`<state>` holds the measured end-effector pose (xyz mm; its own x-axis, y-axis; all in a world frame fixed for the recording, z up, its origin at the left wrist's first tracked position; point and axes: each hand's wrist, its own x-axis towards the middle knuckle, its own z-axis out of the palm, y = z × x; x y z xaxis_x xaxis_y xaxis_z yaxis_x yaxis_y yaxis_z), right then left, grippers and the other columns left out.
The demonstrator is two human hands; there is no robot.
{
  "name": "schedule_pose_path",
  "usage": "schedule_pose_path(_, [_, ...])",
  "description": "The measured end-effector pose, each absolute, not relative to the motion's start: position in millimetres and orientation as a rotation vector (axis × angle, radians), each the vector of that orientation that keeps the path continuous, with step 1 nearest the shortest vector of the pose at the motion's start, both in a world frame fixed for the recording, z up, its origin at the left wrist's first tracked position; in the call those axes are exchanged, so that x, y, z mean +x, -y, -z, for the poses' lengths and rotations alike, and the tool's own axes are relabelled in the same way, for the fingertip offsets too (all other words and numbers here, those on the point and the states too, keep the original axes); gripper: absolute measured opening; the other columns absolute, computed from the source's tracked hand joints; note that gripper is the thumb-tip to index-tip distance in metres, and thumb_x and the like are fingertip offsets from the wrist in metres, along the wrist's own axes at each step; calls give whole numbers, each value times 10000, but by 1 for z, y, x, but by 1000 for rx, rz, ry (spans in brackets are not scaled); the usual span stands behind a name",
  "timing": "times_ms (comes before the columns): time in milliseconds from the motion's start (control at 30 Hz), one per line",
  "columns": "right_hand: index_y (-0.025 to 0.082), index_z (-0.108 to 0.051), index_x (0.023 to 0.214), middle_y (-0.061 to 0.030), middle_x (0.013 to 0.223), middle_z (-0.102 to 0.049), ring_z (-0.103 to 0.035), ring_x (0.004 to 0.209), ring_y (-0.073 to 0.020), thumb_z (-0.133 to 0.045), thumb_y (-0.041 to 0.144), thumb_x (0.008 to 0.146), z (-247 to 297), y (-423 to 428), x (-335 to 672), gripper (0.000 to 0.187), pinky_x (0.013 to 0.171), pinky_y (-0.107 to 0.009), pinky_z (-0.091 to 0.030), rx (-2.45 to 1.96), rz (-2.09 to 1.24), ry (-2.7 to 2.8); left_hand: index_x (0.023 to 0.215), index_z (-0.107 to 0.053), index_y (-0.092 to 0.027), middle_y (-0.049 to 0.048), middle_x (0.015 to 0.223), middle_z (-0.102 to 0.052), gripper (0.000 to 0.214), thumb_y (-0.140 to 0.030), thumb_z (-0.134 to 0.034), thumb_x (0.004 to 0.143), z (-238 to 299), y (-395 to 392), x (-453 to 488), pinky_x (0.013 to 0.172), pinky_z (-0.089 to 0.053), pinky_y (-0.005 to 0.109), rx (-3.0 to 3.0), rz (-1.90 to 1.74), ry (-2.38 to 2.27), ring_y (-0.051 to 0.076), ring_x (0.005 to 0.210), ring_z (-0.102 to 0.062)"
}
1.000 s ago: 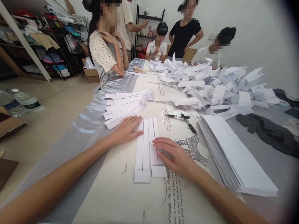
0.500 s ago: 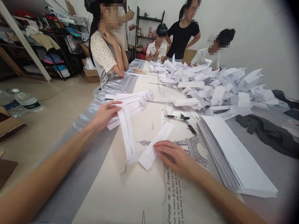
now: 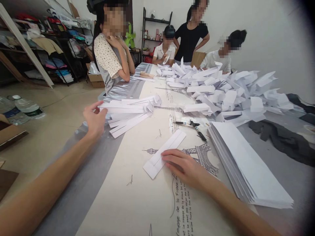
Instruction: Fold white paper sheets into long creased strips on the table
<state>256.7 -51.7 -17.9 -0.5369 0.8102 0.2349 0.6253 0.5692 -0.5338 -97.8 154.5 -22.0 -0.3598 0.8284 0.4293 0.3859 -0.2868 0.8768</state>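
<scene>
White paper: light, limp, quick to crease, best pinched near an end. Pinches top strip by its end with left hand; presses folded strip under flat, open right hand.

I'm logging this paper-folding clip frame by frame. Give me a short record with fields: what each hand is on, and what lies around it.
Left hand: pinches the end of the top strip on the pile of folded strips
Right hand: flat, fingertips on a lone folded strip
Right of it: stack of flat sheets
Beyond: pens, heap of folded paper
Surface: printed tablecloth
</scene>
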Motion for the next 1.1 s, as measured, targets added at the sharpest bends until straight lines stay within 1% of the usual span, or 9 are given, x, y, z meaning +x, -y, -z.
schedule_pose_path(67, [258,-665,1274,-85,1345,-664,-650,1226,-242,-489,220,1048,18,52,257,289,1043,-465,-579,-1150,-534,2348,1134,-679,-179,26,1113,-499,321,-280,-683,830,19,-147,-91,1003,-489,426,1545,-1707,-1667,174,985,-567])
schedule_pose_path(200, [263,-669,1273,-84,1343,-666,-656,1220,-243,-493,221,1044,18,51,257,292,1040,-465,-583,-1151,-528,2355,903,-687,-213,50,1024,-504,115,-298,-677,826,10,-131,-75,898,-543,400,1843,-1667,-1757,214,933,-584])
schedule_pose_path(300, [264,-663,1285,-86,1357,-657,-647,1233,-247,-495,216,1044,18,52,257,298,1046,-472,-577,-1147,-541,2357,831,-652,-212,61,1023,-534,149,-354,-622,867,9,-121,-70,849,-525,371,2167,-1561,-1749,220,898,-588])
schedule_pose_path(433, [250,-657,1283,-86,1370,-645,-634,1246,-235,-483,221,1053,17,53,257,290,1063,-458,-564,-1163,-561,2359,872,-644,-221,67,1076,-601,224,-420,-556,926,18,-119,-75,762,-493,341,2586,-1133,-1669,204,815,-593])
schedule_pose_path(567, [241,-656,1281,-88,1372,-642,-632,1251,-231,-484,220,1050,17,53,257,289,1057,-442,-569,-1163,-548,2366,939,-656,-231,81,1128,-626,344,-568,-595,911,23,-125,-84,846,-482,387,2809,-813,-1468,229,837,-598])
schedule_pose_path(700, [253,-651,1291,-83,1374,-646,-634,1252,-236,-494,209,1044,18,53,258,296,1061,-457,-566,-1168,-546,2362,991,-663,-243,83,1148,-625,384,-610,-613,890,20,-132,-90,1007,-446,442,2848,-711,-1344,283,1035,-599])
schedule_pose_path(833, [260,-649,1297,-82,1381,-644,-639,1246,-239,-497,209,1043,17,54,258,301,1050,-460,-574,-1175,-550,2360,1030,-673,-251,92,1205,-635,345,-567,-580,926,23,-139,-95,1070,-418,466,2814,-700,-1301,298,1119,-595])
schedule_pose_path(967, [249,-657,1274,-82,1371,-646,-644,1237,-233,-490,214,1046,17,53,257,285,1049,-436,-573,-1178,-536,2368,1073,-671,-230,111,1183,-655,336,-500,-486,996,35,-144,-97,1047,-450,434,2808,-707,-1350,297,1118,-617])
schedule_pose_path(1100, [242,-653,1271,-79,1369,-645,-637,1241,-227,-494,215,1044,18,53,256,279,1058,-427,-564,-1184,-526,2366,1127,-662,-215,114,1173,-650,354,-490,-471,1013,43,-147,-95,1013,-480,407,2788,-722,-1414,292,1110,-625])
